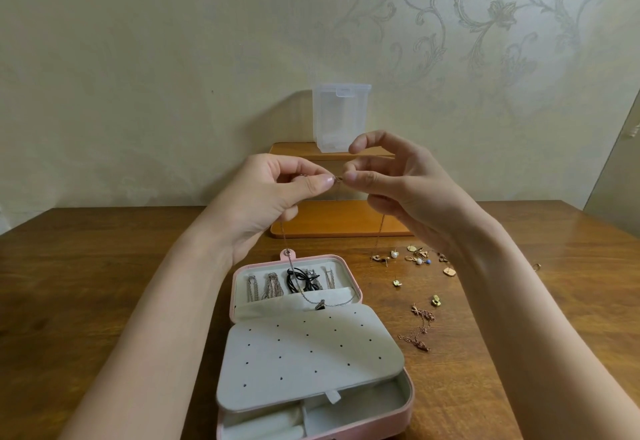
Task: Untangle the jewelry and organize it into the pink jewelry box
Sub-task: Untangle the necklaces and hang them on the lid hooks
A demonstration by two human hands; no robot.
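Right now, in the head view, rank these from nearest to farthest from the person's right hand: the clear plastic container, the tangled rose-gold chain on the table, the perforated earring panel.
From the right hand:
1. Clear plastic container, just above and behind the fingertips.
2. Tangled rose-gold chain, below on the table.
3. Perforated earring panel, lower left, over the pink box.

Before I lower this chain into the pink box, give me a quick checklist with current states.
1. Both ends held: left hand and right hand each pinch the thin chain near its clasp: ok.
2. Clasp fastened: too small to see: cannot tell.
3. Chain free of knots: strands hang separately on either side: ok.
4. Pink jewelry box open, with chains already in its lid: ok.
5. Pendant resting on the lid pocket: ok.
6. Loose earrings and rose chain on the table, unsorted: not ok.
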